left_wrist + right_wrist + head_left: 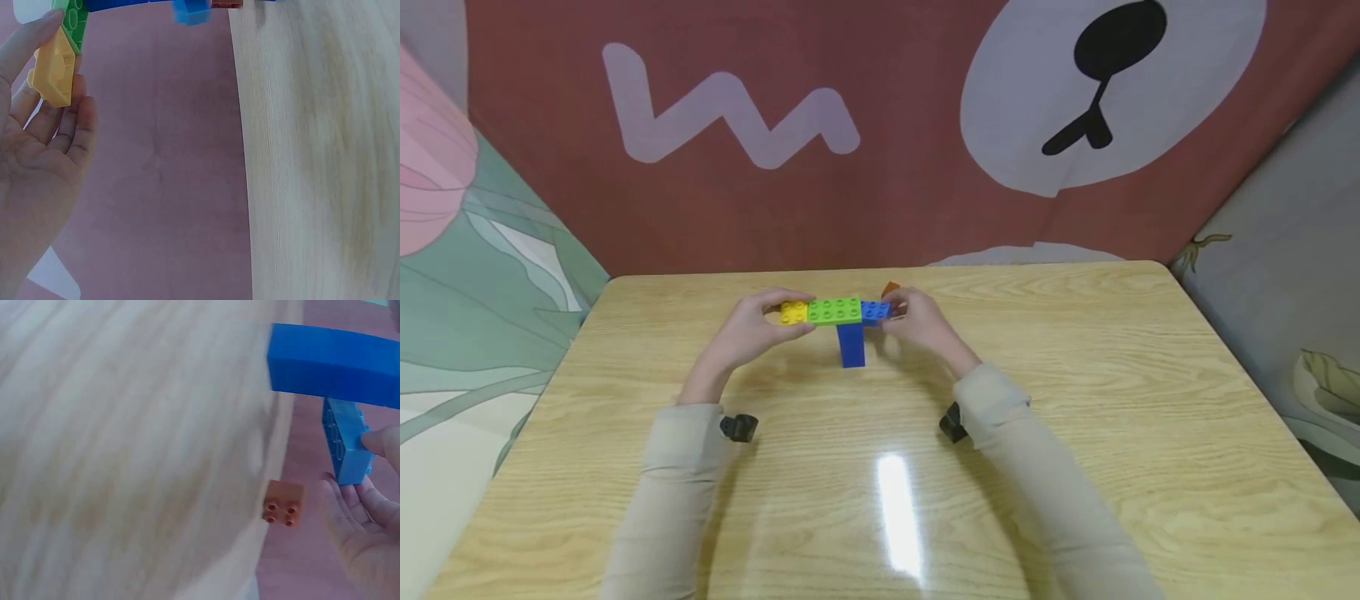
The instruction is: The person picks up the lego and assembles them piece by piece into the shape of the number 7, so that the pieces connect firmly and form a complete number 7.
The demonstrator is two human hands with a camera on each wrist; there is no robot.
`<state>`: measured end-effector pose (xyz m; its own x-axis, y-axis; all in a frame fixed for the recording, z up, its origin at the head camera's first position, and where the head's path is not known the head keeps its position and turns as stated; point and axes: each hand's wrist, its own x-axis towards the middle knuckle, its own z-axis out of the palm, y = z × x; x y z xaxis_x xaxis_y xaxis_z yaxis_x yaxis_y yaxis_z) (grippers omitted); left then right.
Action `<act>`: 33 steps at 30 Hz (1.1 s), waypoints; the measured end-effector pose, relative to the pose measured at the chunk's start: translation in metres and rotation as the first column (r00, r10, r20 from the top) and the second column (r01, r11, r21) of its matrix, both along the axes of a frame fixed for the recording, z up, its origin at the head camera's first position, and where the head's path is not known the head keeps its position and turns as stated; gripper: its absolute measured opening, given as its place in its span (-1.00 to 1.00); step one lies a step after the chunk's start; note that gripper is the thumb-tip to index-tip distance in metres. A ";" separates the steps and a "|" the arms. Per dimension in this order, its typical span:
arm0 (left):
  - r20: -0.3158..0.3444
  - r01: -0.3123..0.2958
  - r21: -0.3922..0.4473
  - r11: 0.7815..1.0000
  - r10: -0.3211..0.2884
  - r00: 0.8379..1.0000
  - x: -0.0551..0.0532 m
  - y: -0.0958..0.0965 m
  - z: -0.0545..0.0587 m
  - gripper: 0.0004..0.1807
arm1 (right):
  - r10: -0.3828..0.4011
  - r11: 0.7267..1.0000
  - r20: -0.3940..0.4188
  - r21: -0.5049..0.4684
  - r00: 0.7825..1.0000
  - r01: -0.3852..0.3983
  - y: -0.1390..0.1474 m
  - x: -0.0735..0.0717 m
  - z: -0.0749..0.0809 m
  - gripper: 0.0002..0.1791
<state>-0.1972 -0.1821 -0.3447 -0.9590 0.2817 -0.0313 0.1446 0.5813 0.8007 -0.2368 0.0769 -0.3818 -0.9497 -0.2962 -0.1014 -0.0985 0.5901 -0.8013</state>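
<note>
A green brick lies across the top of an upright dark blue tower, with a yellow brick at its left end. My left hand holds the yellow brick between thumb and fingers, its fingertips reaching the green brick's near and far edges. To the right of the tower, my right hand pinches a lighter blue brick, studs up. In the right wrist view that blue brick hangs beside the tower, lower than its top and above the table.
Just behind the right hand, an orange brick sits on the wooden table near its back edge. Beyond that edge rises a printed reddish-brown cloth. Both wrists carry small black cameras.
</note>
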 end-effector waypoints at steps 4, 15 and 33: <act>-0.002 0.000 0.001 1.000 0.000 1.000 0.000 0.003 0.000 -0.50 | -0.027 0.999 -0.028 -0.043 0.999 0.026 0.010 0.002 0.011 -0.58; -0.004 -0.022 0.045 0.999 0.022 1.000 -0.001 0.009 0.003 -0.45 | -0.141 0.980 -0.078 -0.151 0.987 0.128 0.026 0.005 0.031 -0.55; -0.066 -0.054 -0.015 0.998 0.053 0.996 0.002 0.008 0.004 -0.48 | -0.059 0.941 -0.142 -0.338 0.988 0.007 -0.003 0.023 0.044 -0.59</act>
